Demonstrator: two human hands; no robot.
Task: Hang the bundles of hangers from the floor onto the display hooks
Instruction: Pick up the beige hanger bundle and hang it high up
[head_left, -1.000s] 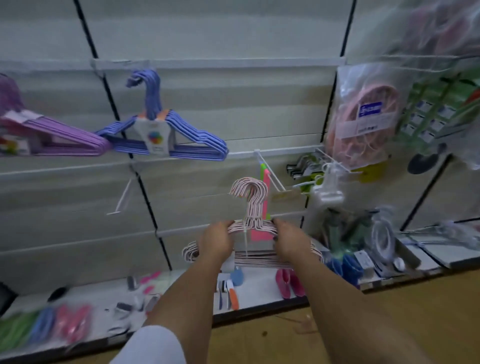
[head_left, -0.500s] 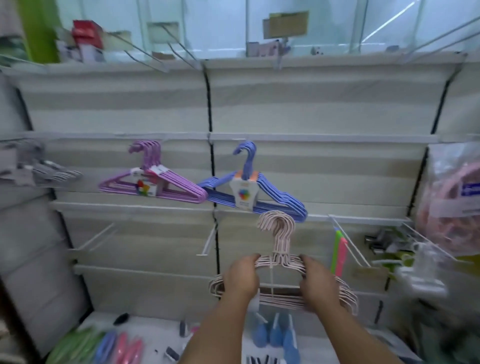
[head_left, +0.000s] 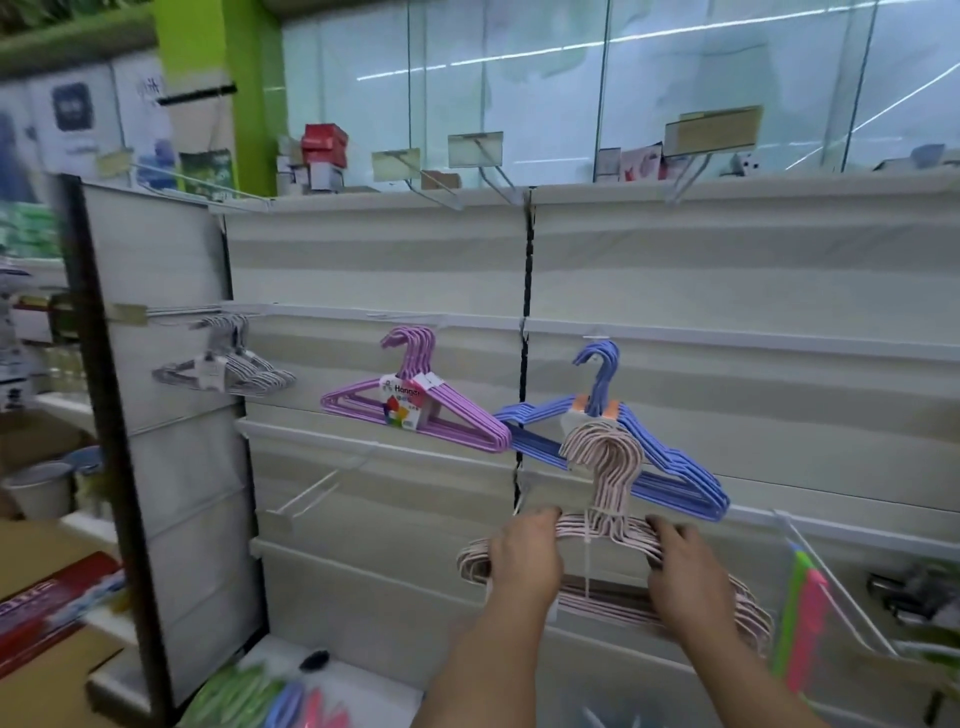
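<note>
I hold a pale pink bundle of hangers (head_left: 605, 467) upright in front of the slatted display wall. My left hand (head_left: 524, 558) grips its left shoulder and my right hand (head_left: 683, 571) grips its right shoulder. Its hooks overlap the blue bundle (head_left: 670, 462) that hangs on a wall hook behind it. A purple bundle (head_left: 415, 410) with a paper label hangs to the left of the blue one. A grey bundle (head_left: 228, 366) hangs on the side panel at far left. A bare white display hook (head_left: 306, 493) juts out below the purple bundle.
More white hooks (head_left: 831, 582) with green and pink items stick out at lower right. Price-tag holders (head_left: 475, 150) and boxes line the top of the wall. A low shelf (head_left: 322, 670) below holds small coloured goods. Cardboard boxes (head_left: 47, 603) stand at left.
My view has swung up and to the left along the wall. Both hands have lifted the pink bundle, so its hooks now overlap the blue bundle.
</note>
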